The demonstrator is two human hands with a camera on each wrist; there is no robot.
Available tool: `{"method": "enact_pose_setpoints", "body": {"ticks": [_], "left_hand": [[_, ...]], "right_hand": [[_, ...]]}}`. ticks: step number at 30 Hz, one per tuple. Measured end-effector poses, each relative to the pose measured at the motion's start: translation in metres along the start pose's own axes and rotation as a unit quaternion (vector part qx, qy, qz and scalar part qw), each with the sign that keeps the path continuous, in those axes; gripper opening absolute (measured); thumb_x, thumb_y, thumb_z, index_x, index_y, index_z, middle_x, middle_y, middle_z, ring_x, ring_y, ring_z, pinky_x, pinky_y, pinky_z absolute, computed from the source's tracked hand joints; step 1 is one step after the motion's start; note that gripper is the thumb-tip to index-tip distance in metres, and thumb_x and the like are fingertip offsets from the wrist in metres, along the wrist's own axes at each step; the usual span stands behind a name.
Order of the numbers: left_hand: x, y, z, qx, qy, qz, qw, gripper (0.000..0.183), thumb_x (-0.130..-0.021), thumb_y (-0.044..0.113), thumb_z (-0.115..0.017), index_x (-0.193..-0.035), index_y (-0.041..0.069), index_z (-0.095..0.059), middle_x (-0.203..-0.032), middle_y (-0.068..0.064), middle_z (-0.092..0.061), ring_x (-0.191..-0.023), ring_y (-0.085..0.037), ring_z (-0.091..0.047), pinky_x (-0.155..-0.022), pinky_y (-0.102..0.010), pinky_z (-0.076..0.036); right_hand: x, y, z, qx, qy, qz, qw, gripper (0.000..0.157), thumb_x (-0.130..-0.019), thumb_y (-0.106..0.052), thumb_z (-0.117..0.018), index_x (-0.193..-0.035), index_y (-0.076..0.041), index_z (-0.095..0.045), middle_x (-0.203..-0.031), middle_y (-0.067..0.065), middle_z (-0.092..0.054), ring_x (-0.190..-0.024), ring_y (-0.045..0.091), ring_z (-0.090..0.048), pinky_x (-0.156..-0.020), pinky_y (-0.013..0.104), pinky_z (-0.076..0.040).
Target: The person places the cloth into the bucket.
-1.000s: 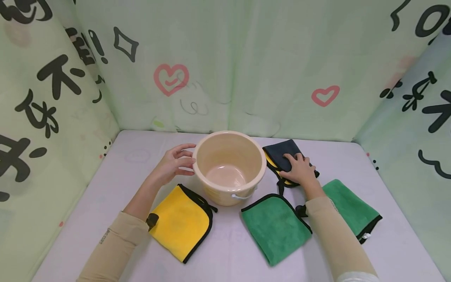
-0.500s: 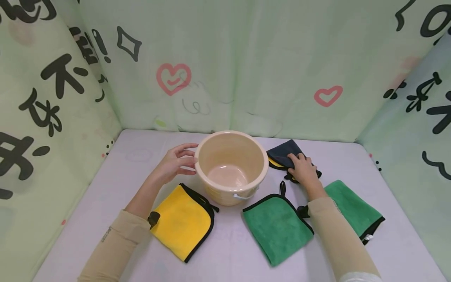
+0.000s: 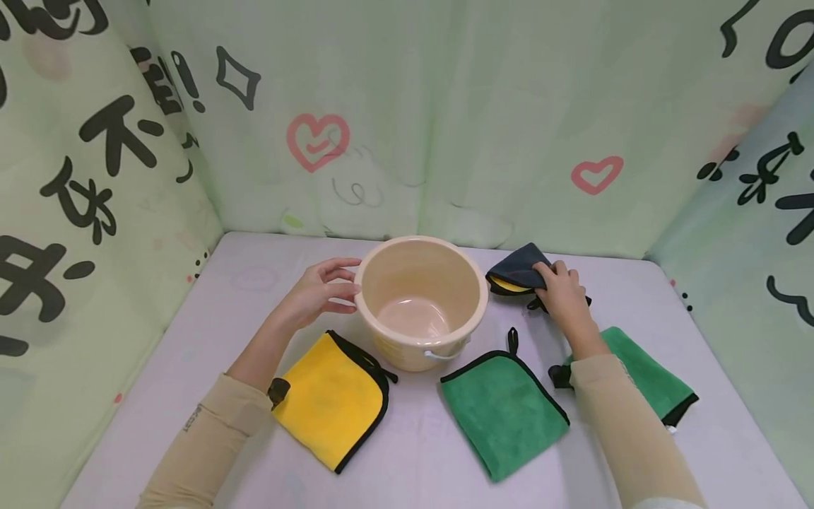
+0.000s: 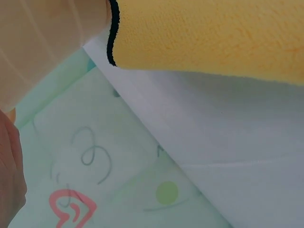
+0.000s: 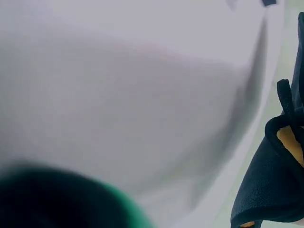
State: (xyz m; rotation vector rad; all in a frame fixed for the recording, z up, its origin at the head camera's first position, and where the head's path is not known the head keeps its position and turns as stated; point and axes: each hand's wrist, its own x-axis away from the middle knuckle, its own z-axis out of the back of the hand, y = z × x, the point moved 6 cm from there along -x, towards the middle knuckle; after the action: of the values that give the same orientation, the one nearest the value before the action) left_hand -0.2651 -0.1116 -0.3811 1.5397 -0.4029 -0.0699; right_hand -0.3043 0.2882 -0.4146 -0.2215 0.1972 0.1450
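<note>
A beige bucket (image 3: 388, 300) stands upright at the middle of the table in the head view. Against the left of its rim rests my left hand (image 3: 321, 293), fingers loosely extended; part of that hand (image 4: 10, 175) shows at the left edge of the left wrist view. At the back right, my right hand (image 3: 562, 291) grips a folded dark blue towel (image 3: 518, 267) with a yellow underside, its far corner raised off the table. The right wrist view shows this dark towel (image 5: 270, 183) hanging at its right edge. The fingertips there are hidden.
A yellow folded towel (image 3: 337, 406) with black edging lies front left of the bucket. One green towel (image 3: 505, 417) lies front right; another green towel (image 3: 655, 378) is partly under the right forearm. Printed curtains (image 3: 509, 106) enclose the lilac-white table (image 3: 407, 452).
My right hand has taken hold of the dark blue towel, lifted it and shifted slightly right. Its strap has come away from the near green towel's corner. My left hand stays at the bucket rim.
</note>
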Motion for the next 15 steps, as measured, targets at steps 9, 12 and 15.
{"method": "enact_pose_setpoints", "body": {"ticks": [9,12,15], "left_hand": [[0.000,0.001,0.000,0.005,0.001,0.004,1.0000,0.050,-0.086,0.003,-0.061,-0.133,0.009,-0.044,-0.102,-0.009,-0.054,-0.071,-0.016,-0.063,-0.069,-0.037,-0.056],[0.000,0.001,0.000,0.005,-0.001,0.005,1.0000,0.051,-0.086,0.003,-0.061,-0.133,0.008,-0.043,-0.103,-0.009,-0.054,-0.071,-0.016,-0.063,-0.069,-0.036,-0.056],[0.000,0.002,0.001,0.001,0.001,0.008,1.0000,0.051,-0.085,0.003,-0.061,-0.133,0.008,-0.044,-0.103,-0.010,-0.054,-0.070,-0.016,-0.063,-0.069,-0.036,-0.056]], "right_hand": [[-0.008,-0.025,0.045,-0.005,0.092,0.055,0.994,0.036,-0.085,-0.005,-0.061,-0.119,-0.008,-0.047,-0.110,0.026,-0.042,-0.092,0.048,-0.041,-0.063,0.063,-0.041],[-0.012,-0.038,0.062,-0.010,0.122,0.076,0.990,0.036,-0.084,-0.003,-0.063,-0.117,-0.008,-0.049,-0.108,0.025,-0.043,-0.088,0.046,-0.042,-0.064,0.061,-0.042],[-0.014,-0.054,0.079,-0.020,0.140,0.095,0.985,0.035,-0.083,-0.002,-0.064,-0.115,-0.008,-0.052,-0.107,0.024,-0.044,-0.087,0.044,-0.041,-0.066,0.059,-0.042]]}}
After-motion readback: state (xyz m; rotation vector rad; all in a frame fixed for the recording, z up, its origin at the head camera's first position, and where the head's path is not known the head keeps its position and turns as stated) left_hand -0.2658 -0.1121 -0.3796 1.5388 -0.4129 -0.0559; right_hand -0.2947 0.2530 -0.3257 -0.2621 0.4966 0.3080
